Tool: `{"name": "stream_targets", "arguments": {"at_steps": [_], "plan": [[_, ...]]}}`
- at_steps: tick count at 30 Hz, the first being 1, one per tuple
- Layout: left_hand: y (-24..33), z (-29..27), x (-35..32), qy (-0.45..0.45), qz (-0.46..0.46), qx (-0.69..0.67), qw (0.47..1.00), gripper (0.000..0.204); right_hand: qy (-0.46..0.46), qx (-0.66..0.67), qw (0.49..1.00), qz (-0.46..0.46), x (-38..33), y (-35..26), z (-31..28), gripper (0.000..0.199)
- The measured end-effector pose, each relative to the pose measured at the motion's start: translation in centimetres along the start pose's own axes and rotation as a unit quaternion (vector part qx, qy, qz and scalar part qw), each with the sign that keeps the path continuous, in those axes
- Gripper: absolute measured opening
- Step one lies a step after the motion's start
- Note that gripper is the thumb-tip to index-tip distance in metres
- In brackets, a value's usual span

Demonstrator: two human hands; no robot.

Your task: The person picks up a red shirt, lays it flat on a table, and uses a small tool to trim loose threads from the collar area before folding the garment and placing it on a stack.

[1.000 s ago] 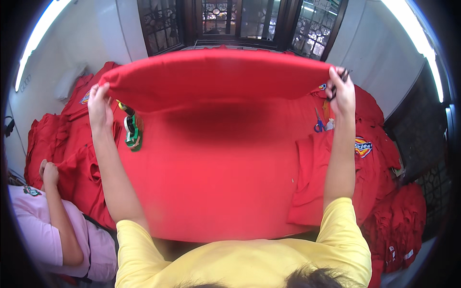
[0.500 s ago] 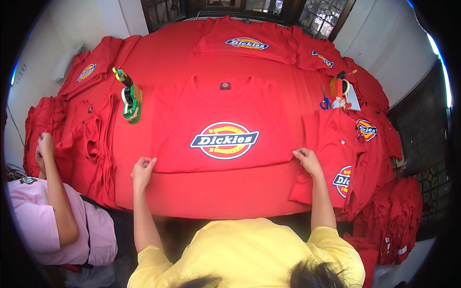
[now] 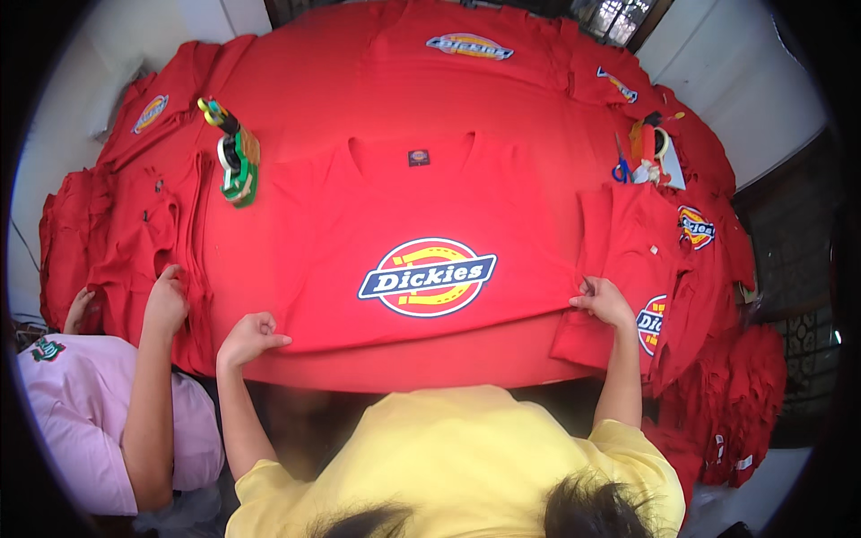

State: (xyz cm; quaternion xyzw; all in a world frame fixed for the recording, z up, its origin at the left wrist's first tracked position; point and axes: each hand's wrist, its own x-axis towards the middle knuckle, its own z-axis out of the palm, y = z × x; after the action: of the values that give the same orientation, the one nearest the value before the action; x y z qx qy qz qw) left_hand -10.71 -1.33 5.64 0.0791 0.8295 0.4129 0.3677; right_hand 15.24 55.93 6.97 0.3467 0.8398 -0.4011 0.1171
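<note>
A red T-shirt [image 3: 314, 233] lies spread out in front of me, neckline away from me, with a blue, white and yellow oval logo [image 3: 429, 276] on its chest. My left hand [image 3: 249, 339] pinches the shirt's near left corner between thumb and curled fingers. At the near right corner, my right hand [image 3: 605, 301] grips the hem, which slants up toward that side. Just right of that hand lies a stack of folded red shirts [image 3: 619, 233], partly under the shirt's edge.
A green tape dispenser [image 3: 239, 175] with markers stands to the left. Blue scissors [image 3: 621, 170] and another tape holder [image 3: 647, 152] are on the right. More red shirts [image 3: 484, 31] line the far edge. A co-worker in pink handles red shirts [image 3: 139, 260] at my left.
My right hand has moved right and the left hand down-left, stretching the hem into a slant. The co-worker's hand has moved onto the shirts on the left. The view has shifted slightly.
</note>
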Motion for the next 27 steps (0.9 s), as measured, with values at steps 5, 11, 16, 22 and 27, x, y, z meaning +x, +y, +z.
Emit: {"name": "stream_targets", "arguments": {"at_steps": [5, 11, 16, 22, 27], "plan": [[-2.2, 1.6, -0.7, -0.010, -0.038, 0.097, 0.995, 0.031, 0.071, -0.170, 0.983, -0.022, 0.0, -1.2, 2.7, 0.029], [-0.5, 0.1, -0.2, 0.001, -0.023, 0.119, 0.993, 0.028, -0.025, -0.074, 0.996, -0.047, 0.9, 2.0, 0.8, 0.030], [6.7, -1.2, 7.0, 0.245, 0.149, 0.259, 0.922, 0.028, 0.141, -0.050, 0.982, -0.119, 5.9, -5.9, -1.5, 0.028], [13.8, -0.6, 23.1, 0.394, 0.287, 0.311, 0.816, 0.038, 0.277, -0.083, 0.895, -0.339, 21.1, -17.9, 4.5, 0.029], [16.6, -0.1, 23.8, 0.292, 0.271, 0.140, 0.906, 0.025, 0.267, -0.160, 0.902, -0.300, 24.7, -22.2, 6.9, 0.022]]}}
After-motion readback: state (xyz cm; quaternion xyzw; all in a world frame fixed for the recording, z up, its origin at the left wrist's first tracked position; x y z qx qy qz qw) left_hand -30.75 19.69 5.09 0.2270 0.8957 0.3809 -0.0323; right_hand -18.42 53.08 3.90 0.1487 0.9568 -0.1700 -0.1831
